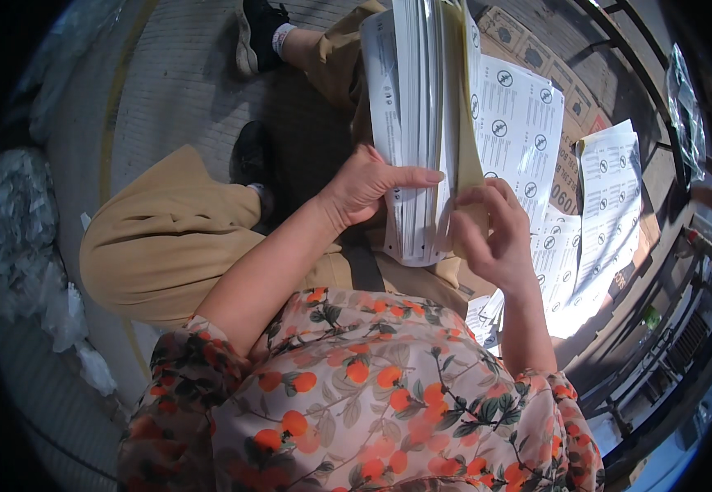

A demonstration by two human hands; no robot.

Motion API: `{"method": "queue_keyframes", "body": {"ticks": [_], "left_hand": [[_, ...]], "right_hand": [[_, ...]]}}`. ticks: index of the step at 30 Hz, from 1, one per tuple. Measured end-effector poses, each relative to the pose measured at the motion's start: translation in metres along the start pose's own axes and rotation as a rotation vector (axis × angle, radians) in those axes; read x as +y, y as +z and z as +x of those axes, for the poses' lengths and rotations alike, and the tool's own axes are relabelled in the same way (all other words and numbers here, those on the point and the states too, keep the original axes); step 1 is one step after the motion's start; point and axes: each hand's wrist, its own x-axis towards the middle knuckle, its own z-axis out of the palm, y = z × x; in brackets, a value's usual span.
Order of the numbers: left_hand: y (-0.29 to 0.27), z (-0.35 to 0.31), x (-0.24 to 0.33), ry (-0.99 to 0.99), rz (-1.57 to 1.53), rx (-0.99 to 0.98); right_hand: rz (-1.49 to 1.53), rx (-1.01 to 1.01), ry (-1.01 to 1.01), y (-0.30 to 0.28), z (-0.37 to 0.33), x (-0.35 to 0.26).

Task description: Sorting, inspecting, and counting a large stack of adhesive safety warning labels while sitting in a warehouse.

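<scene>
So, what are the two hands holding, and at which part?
Both hold the stack of printed sheets at its near end: left hand flat on its side, right hand pinching a yellowish backing strip.

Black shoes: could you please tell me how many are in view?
2: one shoe at the top edge, on the floor; the other shoe lower down, beside the tan trouser leg. Neither looks hidden.
</scene>
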Motion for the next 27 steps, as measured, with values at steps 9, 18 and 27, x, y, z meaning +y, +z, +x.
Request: {"method": "queue_keyframes", "body": {"ticks": [9, 18, 27], "left_hand": [[-0.001, 0.0, 0.0, 0.0, -0.027, -0.016], [-0.002, 0.0, 0.001, -0.002, 0.001, -0.028], [-0.001, 0.0, 0.001, -0.012, -0.009, -0.025]], "right_hand": [[0.016, 0.017, 0.037, 0.0, 0.001, 0.003], [0.207, 0.017, 0.082, -0.001, -0.004, 0.012], [0.114, 0.18, 0.122, 0.003, -0.004, -0.013]]}}
